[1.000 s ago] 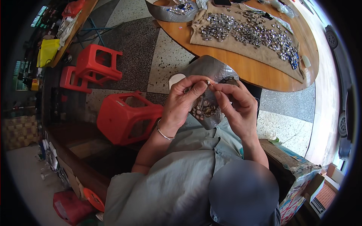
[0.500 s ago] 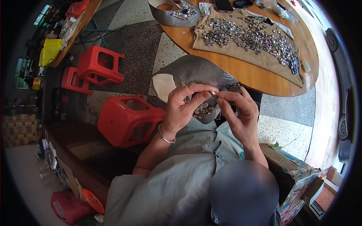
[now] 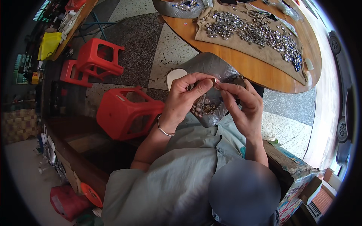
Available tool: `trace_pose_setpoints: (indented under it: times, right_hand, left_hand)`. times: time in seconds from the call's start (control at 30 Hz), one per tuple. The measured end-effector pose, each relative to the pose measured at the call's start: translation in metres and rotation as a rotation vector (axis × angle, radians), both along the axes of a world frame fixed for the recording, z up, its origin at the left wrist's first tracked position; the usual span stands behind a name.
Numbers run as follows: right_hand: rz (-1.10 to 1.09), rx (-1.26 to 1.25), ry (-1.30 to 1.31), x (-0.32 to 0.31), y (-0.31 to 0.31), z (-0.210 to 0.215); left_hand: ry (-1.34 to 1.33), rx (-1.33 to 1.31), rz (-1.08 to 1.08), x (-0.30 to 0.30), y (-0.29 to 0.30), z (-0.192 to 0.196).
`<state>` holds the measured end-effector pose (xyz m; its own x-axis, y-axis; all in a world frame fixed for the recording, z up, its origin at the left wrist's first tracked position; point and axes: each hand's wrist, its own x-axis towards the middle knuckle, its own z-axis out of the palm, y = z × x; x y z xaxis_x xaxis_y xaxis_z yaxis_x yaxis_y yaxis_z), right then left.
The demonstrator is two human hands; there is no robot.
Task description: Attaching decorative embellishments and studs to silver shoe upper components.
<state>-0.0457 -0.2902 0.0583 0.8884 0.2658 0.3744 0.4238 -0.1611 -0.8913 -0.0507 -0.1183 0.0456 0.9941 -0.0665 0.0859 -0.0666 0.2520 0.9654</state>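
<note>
My left hand pinches a tiny shiny piece between thumb and fingertips. It looks like a small gem or bead setting; its exact kind is too small to tell. Meeting it from the other side, my right hand has its thumb and forefinger closed at the same piece. A dark object shows by the raised fingers of my right hand, partly hidden. Below both hands, a silver-grey curved tray rests at my lap, with pearly and brownish beads in its near part.
A round wooden table bears a tan cloth spread with many clear and blue gems. Another grey tray with beads sits at its far left edge. Red plastic stools stand to my left.
Both hands have moved slightly away from my body with the tiny piece between them. More of the beads in the lap tray now show. The view has shifted a little.
</note>
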Motion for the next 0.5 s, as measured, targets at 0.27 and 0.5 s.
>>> trace_pose_setpoints:
  times: [0.27, 0.5]
  right_hand:
    - [0.021, -0.006, 0.045, -0.0009, -0.0016, -0.0029]
    - [0.019, -0.038, 0.088, -0.0017, -0.0034, 0.0008]
  left_hand:
    - [-0.037, 0.047, 0.018, -0.0033, -0.0013, -0.0047]
    - [-0.080, 0.170, -0.034, -0.0017, 0.0052, 0.0009]
